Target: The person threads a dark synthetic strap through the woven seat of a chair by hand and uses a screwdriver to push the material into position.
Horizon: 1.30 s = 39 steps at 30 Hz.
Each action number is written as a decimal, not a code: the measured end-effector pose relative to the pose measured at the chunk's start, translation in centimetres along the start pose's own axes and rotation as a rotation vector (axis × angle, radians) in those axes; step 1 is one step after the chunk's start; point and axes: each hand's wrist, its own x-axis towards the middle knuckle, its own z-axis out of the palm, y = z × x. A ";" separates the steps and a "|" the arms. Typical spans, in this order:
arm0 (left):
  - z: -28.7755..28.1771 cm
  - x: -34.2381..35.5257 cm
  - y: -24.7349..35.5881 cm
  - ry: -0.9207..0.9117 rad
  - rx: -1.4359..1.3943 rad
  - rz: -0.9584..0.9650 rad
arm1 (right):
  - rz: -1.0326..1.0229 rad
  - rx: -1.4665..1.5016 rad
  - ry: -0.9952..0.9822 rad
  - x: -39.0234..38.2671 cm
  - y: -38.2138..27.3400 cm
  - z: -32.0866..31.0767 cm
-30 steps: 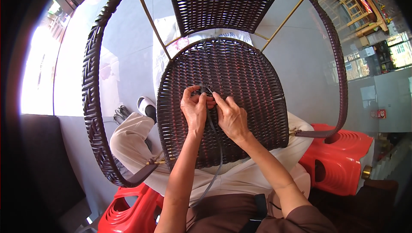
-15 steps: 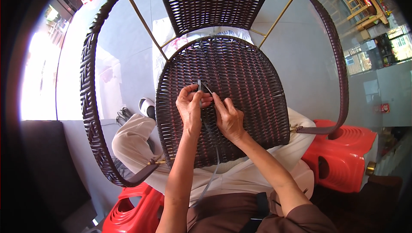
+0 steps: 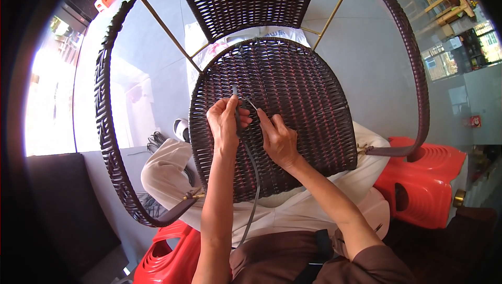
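A dark brown woven chair seat (image 3: 308,116) lies before me with several reddish strands in it. Above its middle my left hand (image 3: 224,122) pinches a grey flat weaving strip (image 3: 257,179). A short end of it stands up past my thumb, and the long tail hangs over the seat's near edge into my lap. Just to the right, my right hand (image 3: 280,140) is closed, thumb and index finger on a thin, shiny grey piece (image 3: 251,103). It slants up and left toward the strip. Whether it is a tool or another strip end, I cannot tell.
The chair's woven back (image 3: 246,7) rises at the far side. Wrapped armrests curve round at left (image 3: 104,122) and right (image 3: 420,75). Red plastic stools stand at right (image 3: 426,182) and lower left (image 3: 167,252). A white printed sack (image 3: 196,35) lies behind the seat.
My left hand has shifted slightly up and left, and the strip's tail now bows out to the right below it. My right hand stays near its place; the view has moved a little.
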 end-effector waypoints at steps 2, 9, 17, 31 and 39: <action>0.4 -0.1 0.3 0.017 0.031 0.008 | -0.007 -0.006 0.008 0.1 0.0 0.1; 1.0 -0.5 -0.6 0.073 0.107 -0.030 | -0.003 -0.013 0.013 -0.2 0.2 0.1; 0.9 -0.5 -0.6 0.069 0.053 -0.032 | -0.031 -0.014 0.072 -0.1 0.1 0.3; 1.2 -0.4 -0.8 0.092 0.043 -0.030 | -0.019 0.002 0.101 -0.2 0.2 0.2; 1.4 0.0 -1.4 0.064 0.082 0.023 | -0.029 0.017 0.059 -0.2 0.3 0.2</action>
